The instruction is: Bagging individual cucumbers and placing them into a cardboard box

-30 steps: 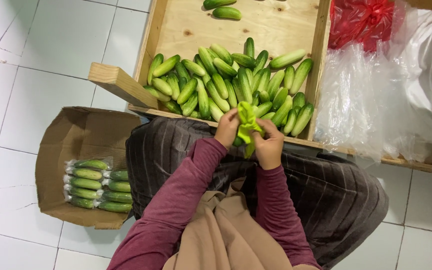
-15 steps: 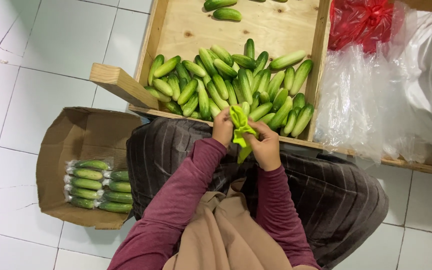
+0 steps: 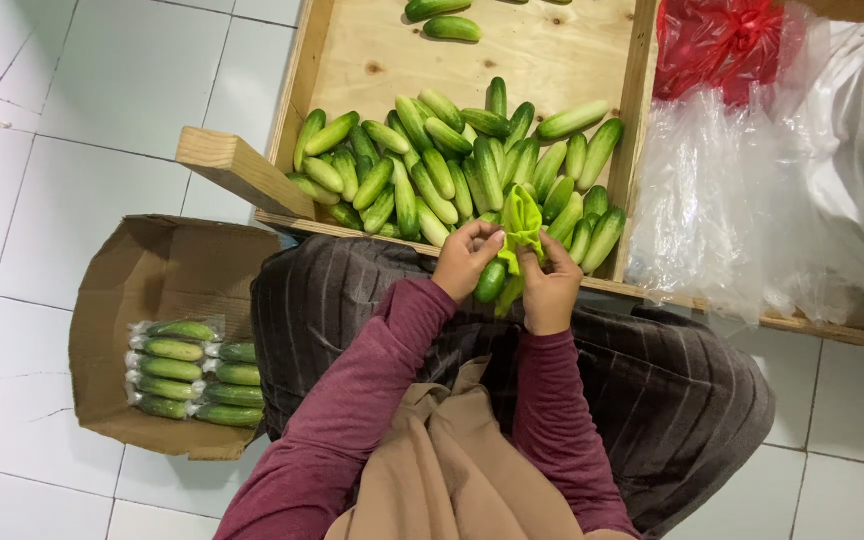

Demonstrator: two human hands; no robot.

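While your two hands meet just above your lap, your left hand (image 3: 464, 258) is curled shut, fingertips pinching the lower edge of a bright green cloth (image 3: 522, 222), and a cucumber (image 3: 491, 282) sits under its palm, touching it; your right hand (image 3: 550, 290) is closed too, its thumb and fingers gripping the other side of the same cloth, with a second green piece poking out below between the hands, though you cannot tell whether that is cloth or cucumber; the cloth stands bunched and upright, its long axis running from your hands away toward the crate, its crumpled top over the nearest cucumbers; the cucumber under your left hand lies tilted, its long axis pointing from your lap up toward the crate's near rim; the wooden crate (image 3: 642, 120) sits in front of your knees, holding a pile of cucumbers (image 3: 452, 170) heaped against its near and right walls, with two more lying apart at the far end; beside your left knee an open cardboard box (image 3: 162, 270) holds wrapped packs of cucumbers (image 3: 192, 372); to the right of the crate lie clear plastic bags (image 3: 722, 200) and a red bag (image 3: 722, 45); the floor (image 3: 82, 90) is white tile.
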